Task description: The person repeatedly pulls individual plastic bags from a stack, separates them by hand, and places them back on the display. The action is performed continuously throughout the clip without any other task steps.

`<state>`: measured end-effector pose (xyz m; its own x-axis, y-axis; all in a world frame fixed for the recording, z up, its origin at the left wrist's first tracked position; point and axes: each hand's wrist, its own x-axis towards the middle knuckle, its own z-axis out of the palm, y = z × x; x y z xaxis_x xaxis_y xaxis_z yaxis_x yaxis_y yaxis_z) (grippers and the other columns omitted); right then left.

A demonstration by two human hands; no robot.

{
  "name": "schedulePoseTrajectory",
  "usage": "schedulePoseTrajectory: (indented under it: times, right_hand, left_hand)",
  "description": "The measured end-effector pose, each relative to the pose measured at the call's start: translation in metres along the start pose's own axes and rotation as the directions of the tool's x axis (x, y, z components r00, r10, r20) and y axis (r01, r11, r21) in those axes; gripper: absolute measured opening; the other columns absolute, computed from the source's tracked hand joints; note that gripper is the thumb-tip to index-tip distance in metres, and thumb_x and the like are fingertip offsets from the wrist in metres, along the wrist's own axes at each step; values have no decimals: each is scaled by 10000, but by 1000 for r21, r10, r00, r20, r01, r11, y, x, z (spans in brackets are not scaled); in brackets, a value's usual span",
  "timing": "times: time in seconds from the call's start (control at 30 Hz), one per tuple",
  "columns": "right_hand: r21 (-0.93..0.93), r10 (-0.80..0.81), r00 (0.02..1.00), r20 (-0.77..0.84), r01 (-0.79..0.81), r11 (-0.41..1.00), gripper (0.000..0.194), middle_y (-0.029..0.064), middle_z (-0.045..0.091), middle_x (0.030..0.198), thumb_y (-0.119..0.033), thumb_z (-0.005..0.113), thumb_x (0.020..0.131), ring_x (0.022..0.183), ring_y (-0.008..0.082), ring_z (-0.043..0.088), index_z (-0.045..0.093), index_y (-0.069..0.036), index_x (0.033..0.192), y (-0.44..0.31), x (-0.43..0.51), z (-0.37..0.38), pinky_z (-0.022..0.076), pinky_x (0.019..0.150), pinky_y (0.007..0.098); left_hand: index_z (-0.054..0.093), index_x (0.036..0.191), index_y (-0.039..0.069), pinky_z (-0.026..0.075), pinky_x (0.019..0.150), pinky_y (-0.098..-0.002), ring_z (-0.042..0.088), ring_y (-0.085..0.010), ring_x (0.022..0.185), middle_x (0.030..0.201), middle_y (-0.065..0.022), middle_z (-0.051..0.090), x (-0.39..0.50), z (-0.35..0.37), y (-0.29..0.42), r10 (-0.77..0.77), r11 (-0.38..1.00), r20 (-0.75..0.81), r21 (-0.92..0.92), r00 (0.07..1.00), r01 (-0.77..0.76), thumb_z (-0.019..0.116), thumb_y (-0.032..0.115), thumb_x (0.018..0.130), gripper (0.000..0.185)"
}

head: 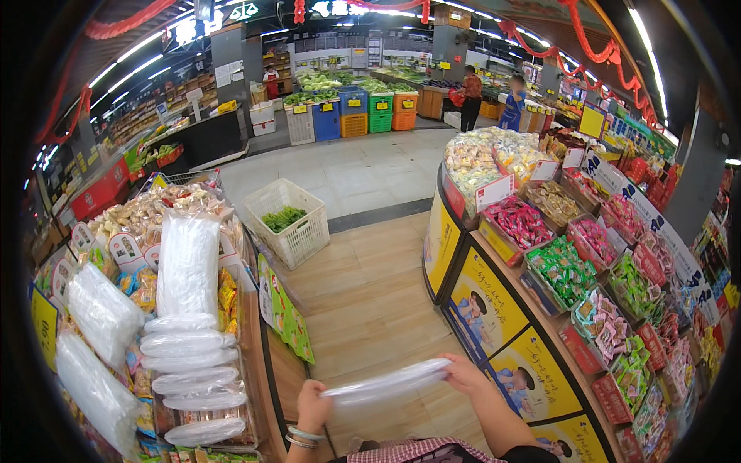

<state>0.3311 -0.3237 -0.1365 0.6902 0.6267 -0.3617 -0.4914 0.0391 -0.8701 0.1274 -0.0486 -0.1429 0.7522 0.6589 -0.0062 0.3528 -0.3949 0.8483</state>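
A flattened bundle of clear plastic bags [388, 382] is stretched between my two hands, blurred by motion. My left hand [314, 405] grips its left end, and my right hand [463, 375] grips the right end. To the left, several folded rolls of clear plastic bags [194, 344] lie in a column on packaged snacks. Above them stands a tall stack of plastic bags [188, 260]. Two more thick bundles, an upper one [104, 307] and a lower one [95, 388], lie further left.
A white plastic crate [289, 243] with leafy greens [283, 219] stands on the floor ahead. On the right, a display counter [492, 301] holds boxes of wrapped candy [560, 271]. Two people stand further off near vegetable stalls; another is at the back left.
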Motion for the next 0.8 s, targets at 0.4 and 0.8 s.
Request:
schedulePoseTrajectory:
  times: [0.4,0.8]
  right_hand:
    - [-759,-344,916,-207,71,647,147,10,603,778,-29,648,730,677,98,534,577,-54,857,-10,-15,14,425,605,246]
    - [-69,-70,990,123,79,994,80,38,617,818,-46,630,787,752,116,558,604,-14,855,-17,-23,-35,435,723,243]
  left_hand:
    - [616,877,1,442,591,-242,569,-140,641,751,-67,626,10,-15,5,-290,715,263,-579,920,391,581,-17,751,132]
    - [590,985,-11,475,657,-222,567,-102,723,842,-52,619,10,-46,35,-55,657,200,-730,978,186,595,-19,794,192]
